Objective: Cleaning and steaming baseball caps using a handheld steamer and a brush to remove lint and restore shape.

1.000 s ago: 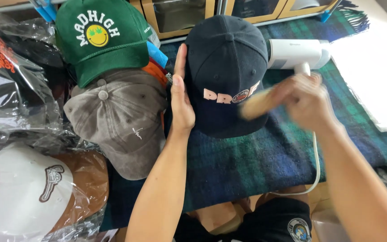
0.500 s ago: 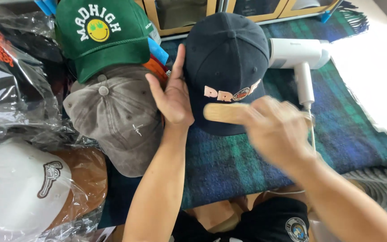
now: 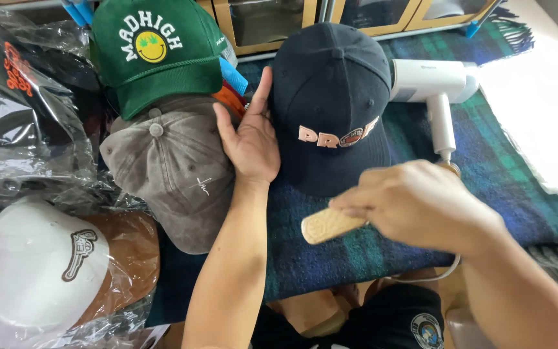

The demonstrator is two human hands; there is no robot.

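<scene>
Navy cap [image 3: 330, 97] steadied at its edge by left hand [image 3: 250, 139]; right hand [image 3: 414, 203] grips wooden brush [image 3: 327, 224].

Bare forearms, no sleeves; dark garment with round patch [image 3: 429, 329]

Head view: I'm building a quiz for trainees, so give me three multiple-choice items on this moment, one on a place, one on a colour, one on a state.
1. Where does the left hand rest?
A. on the white hair dryer
B. against the left side of the navy cap
C. on the green cap

2. What colour is the cap lying under the green cap?
A. washed grey-brown
B. red
C. yellow

3. What is the state of the right hand?
A. open and empty
B. closed round a wooden handle
C. flat on the blanket

Key: 1 B, the palm lies along the navy cap's side. 2 A, the grey-brown cap shows just below. 3 B, the fingers wrap the handle.
</scene>
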